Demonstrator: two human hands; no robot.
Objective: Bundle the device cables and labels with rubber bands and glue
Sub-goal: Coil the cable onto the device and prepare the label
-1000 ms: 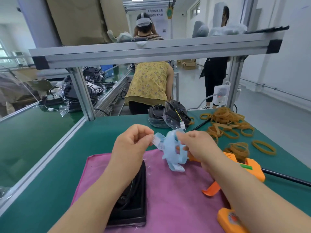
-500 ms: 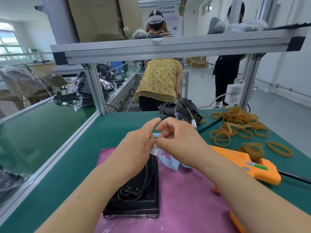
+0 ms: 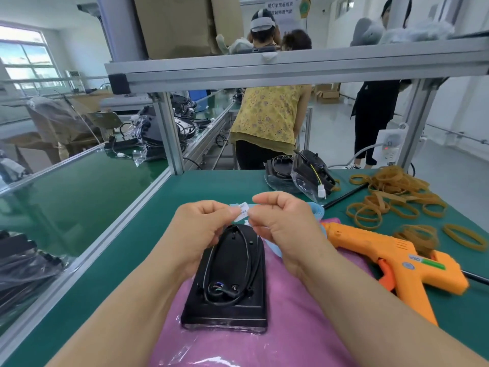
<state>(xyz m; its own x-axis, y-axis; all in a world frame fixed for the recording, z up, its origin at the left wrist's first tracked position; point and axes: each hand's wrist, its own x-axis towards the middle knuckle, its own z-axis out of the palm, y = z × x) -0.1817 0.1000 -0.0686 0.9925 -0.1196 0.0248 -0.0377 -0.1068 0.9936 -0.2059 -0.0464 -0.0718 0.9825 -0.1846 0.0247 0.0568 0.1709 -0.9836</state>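
Note:
A black device [image 3: 230,276] with its black cable coiled on top lies on a pink cloth [image 3: 304,335] in front of me. Just above its far end, my left hand [image 3: 201,229] and my right hand [image 3: 283,221] pinch a small white label [image 3: 243,211] between their fingertips. A light blue backing strip [image 3: 316,209] trails from the label behind my right hand. An orange glue gun [image 3: 391,260] lies on the table to the right of the cloth. Tan rubber bands [image 3: 391,192] are scattered at the back right.
Two bagged black devices [image 3: 304,173] sit at the table's far edge. An aluminium frame post [image 3: 169,133] stands at the back left, a shelf beam overhead. Three people stand beyond the table. A glass-topped bench with more devices runs along the left.
The view has tilted down and the black device now shows fully. My hands came together from apart and now pinch the label between them; the blue strip has slipped behind my right hand.

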